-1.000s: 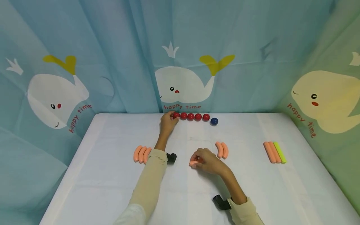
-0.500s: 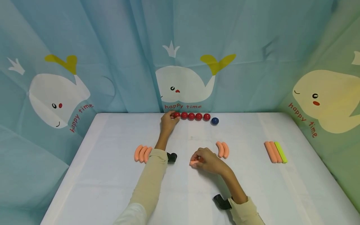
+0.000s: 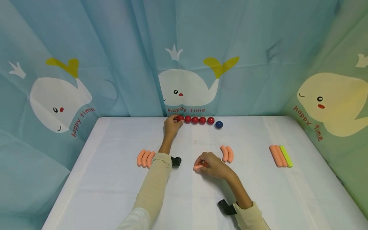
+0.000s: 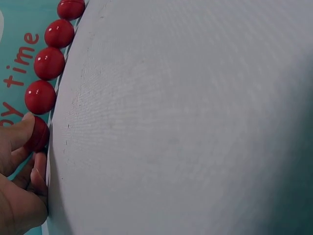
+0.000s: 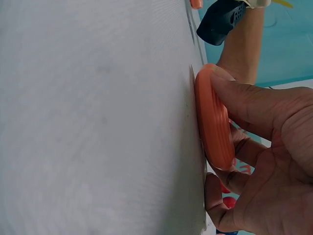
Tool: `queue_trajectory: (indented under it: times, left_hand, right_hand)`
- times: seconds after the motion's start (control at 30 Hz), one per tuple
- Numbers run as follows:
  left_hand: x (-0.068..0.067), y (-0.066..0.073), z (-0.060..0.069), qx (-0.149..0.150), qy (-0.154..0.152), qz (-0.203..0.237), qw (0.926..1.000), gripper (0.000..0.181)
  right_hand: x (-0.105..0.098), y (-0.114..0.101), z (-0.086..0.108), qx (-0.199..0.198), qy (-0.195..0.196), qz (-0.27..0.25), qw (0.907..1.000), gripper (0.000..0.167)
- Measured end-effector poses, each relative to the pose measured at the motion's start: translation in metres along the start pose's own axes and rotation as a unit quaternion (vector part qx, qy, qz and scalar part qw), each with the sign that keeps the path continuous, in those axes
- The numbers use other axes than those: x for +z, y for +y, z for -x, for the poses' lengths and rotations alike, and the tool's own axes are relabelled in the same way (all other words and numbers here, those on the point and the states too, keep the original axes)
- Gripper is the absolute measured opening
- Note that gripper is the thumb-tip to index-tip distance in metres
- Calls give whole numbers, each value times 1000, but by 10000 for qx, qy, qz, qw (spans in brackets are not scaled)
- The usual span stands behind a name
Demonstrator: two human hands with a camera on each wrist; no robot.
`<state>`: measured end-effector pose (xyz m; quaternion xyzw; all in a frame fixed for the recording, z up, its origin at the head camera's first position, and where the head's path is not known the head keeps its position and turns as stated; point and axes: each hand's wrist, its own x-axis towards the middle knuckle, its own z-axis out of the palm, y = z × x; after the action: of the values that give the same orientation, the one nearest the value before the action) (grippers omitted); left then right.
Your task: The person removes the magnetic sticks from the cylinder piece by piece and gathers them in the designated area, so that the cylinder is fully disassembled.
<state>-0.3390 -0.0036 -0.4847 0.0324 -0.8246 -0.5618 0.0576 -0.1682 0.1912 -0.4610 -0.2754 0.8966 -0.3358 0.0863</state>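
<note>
My left hand [image 3: 172,127] is at the far edge of the table, pinching the leftmost red ball [image 4: 41,136] of a row. The other red balls [image 3: 195,120] line up to its right, and a dark blue ball [image 3: 218,125] sits at the row's right end, a little nearer. Lower and to the right, my right hand [image 3: 213,165] holds a short orange curved piece [image 5: 213,120] between thumb and fingers. In the right wrist view this piece has ridged sides and lies at the tabletop. Two matching curved pieces [image 3: 226,154] lie just beyond the right hand.
Three orange curved pieces [image 3: 145,158] lie side by side left of the left forearm, which partly covers one. On the right, two straight orange sticks [image 3: 278,156] lie beside a yellow-green stick [image 3: 286,156]. A whale-print curtain [image 3: 247,92] hangs behind the white table [image 3: 95,204].
</note>
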Motion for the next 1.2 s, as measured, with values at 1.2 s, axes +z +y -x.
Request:
queue_trajectory:
  times: [1.2]
  left_hand:
    - [-33, 8, 85, 585, -522, -843, 9934, 23]
  right_hand:
    - [15, -31, -9, 2258, 1669, 1600, 9464, 28]
